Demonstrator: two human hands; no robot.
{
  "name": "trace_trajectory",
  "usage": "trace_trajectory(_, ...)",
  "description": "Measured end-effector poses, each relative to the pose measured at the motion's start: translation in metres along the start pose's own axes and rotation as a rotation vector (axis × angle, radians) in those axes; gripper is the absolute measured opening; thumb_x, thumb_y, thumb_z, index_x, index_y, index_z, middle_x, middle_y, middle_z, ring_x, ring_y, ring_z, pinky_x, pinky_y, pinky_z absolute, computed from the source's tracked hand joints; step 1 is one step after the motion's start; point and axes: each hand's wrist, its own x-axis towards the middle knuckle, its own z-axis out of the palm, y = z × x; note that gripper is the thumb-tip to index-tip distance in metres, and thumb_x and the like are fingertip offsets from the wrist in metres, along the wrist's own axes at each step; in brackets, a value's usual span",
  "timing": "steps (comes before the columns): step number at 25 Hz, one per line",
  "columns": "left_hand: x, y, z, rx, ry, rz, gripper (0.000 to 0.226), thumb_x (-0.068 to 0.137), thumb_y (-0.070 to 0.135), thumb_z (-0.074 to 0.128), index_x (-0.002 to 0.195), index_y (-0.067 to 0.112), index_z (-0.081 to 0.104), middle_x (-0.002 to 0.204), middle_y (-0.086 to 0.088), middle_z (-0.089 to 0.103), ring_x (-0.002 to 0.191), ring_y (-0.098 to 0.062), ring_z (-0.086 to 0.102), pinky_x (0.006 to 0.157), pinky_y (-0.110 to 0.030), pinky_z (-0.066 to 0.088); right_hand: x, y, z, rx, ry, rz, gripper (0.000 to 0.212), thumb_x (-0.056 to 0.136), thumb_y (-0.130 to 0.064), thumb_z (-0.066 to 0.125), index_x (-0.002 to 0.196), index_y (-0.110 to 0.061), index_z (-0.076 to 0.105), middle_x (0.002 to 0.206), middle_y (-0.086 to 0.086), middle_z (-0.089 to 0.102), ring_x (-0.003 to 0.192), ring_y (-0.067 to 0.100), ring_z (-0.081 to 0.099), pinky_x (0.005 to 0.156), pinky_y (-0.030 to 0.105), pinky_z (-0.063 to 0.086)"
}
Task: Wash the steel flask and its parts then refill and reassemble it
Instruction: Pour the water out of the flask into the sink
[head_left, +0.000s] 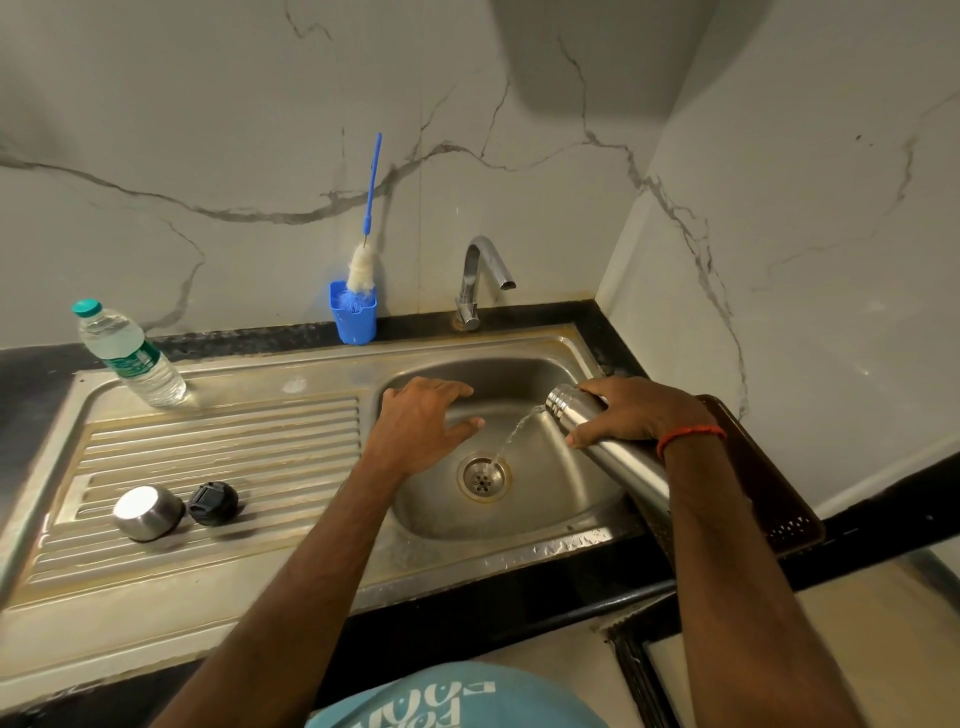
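Evidently rigid, wet-slick, lightening while draining into sink (519, 371): steel flask (623, 457), best held mid-body, right hand (641, 410) fingers (592, 387) curled round; left hand (421, 423) spread, empty.

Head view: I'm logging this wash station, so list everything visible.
steel flask: 1, silver, tilted over the basin, pouring water
steel cup: 1, silver, on the drainboard
stopper: 1, black, beside the steel cup
water bottle: 1, clear, green cap, drainboard's back
bottle brush: 1, blue and white, in the holder
holder: 1, blue, against the wall
tap: 1, chrome, behind the basin
sink: 1, steel, under the tap
tray: 1, dark brown, right of sink
left hand: 1, open, over the basin
right hand: 1, grips the steel flask
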Motion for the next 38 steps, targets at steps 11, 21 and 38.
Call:
trace_trajectory(11,-0.005,0.0,-0.005,-0.017,0.001,-0.006,0.061,0.092,0.066,0.056,0.143,0.033,0.052,0.147,0.004,0.056,0.139,-0.018,0.046,0.112,-0.053,0.037,0.009,-0.003,0.013,-0.016,-0.115,0.036,0.078,0.078,-0.051,0.077,0.144,-0.024,0.046,0.134,0.01,0.058,0.104,0.023,0.057,0.095,0.037,0.049)
trace_trajectory(21,-0.015,0.004,-0.01,0.004,-0.043,-0.033,0.061,0.093,0.063,0.057,0.146,0.033,0.049,0.151,0.003,0.053,0.142,-0.019,0.041,0.114,-0.052,0.033,0.038,-0.014,0.024,-0.101,-0.231,0.058,0.074,0.075,-0.056,0.076,0.137,-0.025,0.053,0.118,0.005,0.062,0.097,0.022,0.061,0.093,0.039,0.051)
trace_trajectory(38,-0.024,0.014,-0.01,0.021,-0.115,-0.034,0.062,0.093,0.063,0.059,0.145,0.032,0.05,0.15,0.006,0.053,0.141,-0.019,0.041,0.115,-0.055,0.033,0.059,-0.058,0.033,-0.352,-0.278,0.256,0.058,0.056,-0.044,0.091,0.104,-0.017,0.072,0.096,0.007,0.071,0.091,0.028,0.067,0.09,0.044,0.055)
